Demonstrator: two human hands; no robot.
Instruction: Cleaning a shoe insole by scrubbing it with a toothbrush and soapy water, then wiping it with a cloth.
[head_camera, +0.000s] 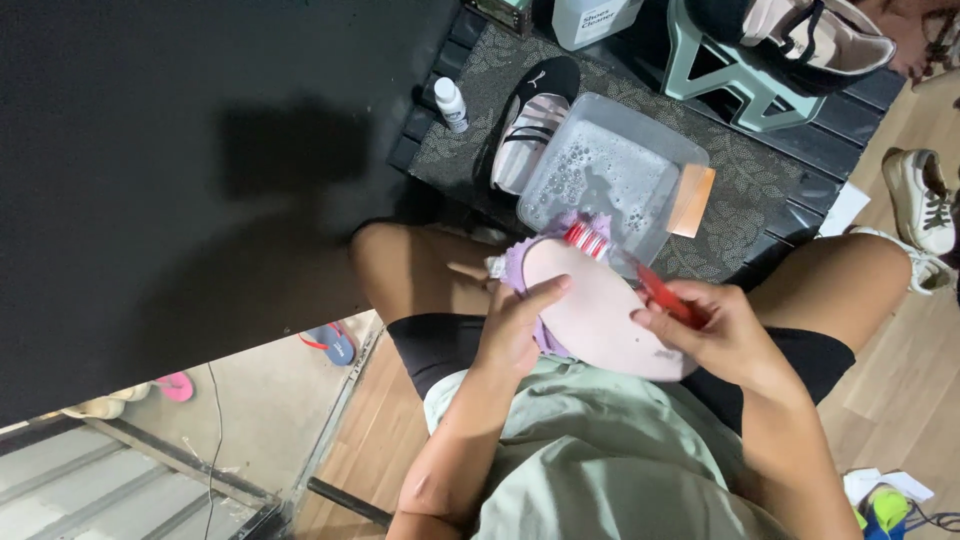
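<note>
My left hand (520, 325) grips a pale pink shoe (600, 310) with a lilac upper, held sole-up over my lap. My right hand (715, 325) holds a red-handled brush (625, 265) whose red and white bristle head rests on the toe end of the sole. Just beyond the shoe stands a clear plastic tub (615, 170) of soapy, foamy water.
A black and pink shoe (530, 125) lies on a dark mat beside the tub, with a small white bottle (452, 103) to its left. A green stool (745, 85) carries another shoe. A white sneaker (925, 200) sits on the wooden floor at right.
</note>
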